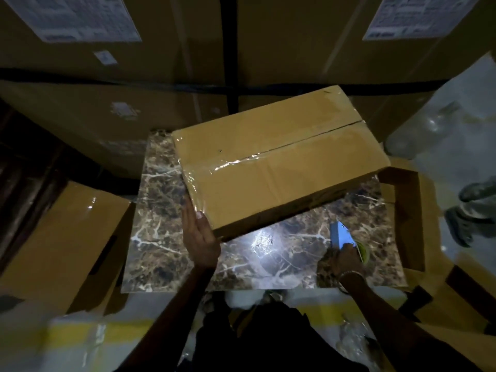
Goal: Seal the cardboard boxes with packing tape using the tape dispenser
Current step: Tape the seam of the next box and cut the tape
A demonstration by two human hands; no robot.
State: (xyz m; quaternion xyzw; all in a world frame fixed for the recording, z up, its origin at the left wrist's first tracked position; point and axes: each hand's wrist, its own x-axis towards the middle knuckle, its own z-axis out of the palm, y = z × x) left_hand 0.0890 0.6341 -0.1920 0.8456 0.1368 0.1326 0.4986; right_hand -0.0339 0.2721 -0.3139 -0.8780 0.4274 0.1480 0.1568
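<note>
A closed brown cardboard box [279, 167] lies at an angle on a small marble-patterned table [161, 210]. Clear packing tape runs along part of its centre seam and down over its near-left end. My left hand [200, 234] presses flat against that near-left corner, fingers straight. My right hand [345, 260] grips a blue tape dispenser [341, 234] with a yellow-green roll, held just above the table's near-right part and apart from the box.
Large stacked cartons [107, 108] with white labels form a wall behind the table. A taped box [61, 242] stands on the floor at left, an open one [408, 224] at right. Another person's shoes [472, 216] show at far right.
</note>
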